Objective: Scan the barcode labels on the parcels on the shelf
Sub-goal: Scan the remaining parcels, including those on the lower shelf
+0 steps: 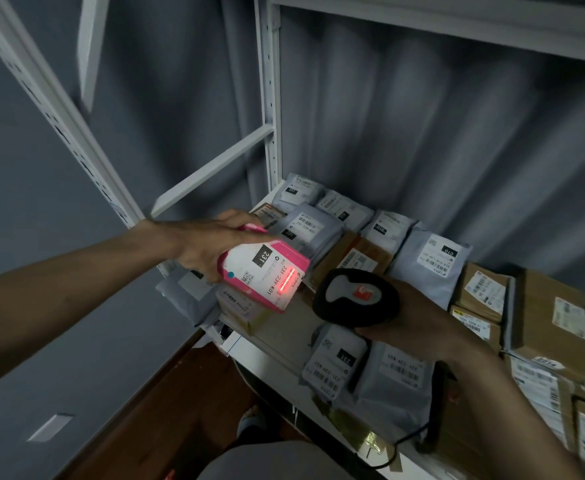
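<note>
We hold a pink box [267, 275] in our left hand [211, 244], fingers curled round its far end, just left of the scanner [355, 296] and raised above the shelf [284, 344]. Its white label [270, 271] faces up, w/ "231" in a black patch and "231-239-K01" printed along it. A red scan line [287, 280] glows across the label's barcode end, the end nearest the scanner.

Our right hand [412, 317] grips the scanner's handle from below; fingers wrap it, mostly hidden under the black head. The head, w/ a grey top and a small red mark, points left at the box. A black cable [433, 410] drops behind the wrist, right of and below the scanner.

The shelf is a white board in a white metal rack; an upright post [273, 109] w/ slot holes rises well above the box. Behind the scanner lie grey mailer bags [433, 265] and brown cartons [481, 292], all labelled, packed close, some touching. Two more grey bags [336, 365] lie just below the scanner at the shelf's front edge.

Room: dim, grey curtain [422, 116] hangs behind the rack, grey wall [24, 202] far left of the scanner w/ a white plate [50, 427] low down, brown floor [166, 403] below.
</note>
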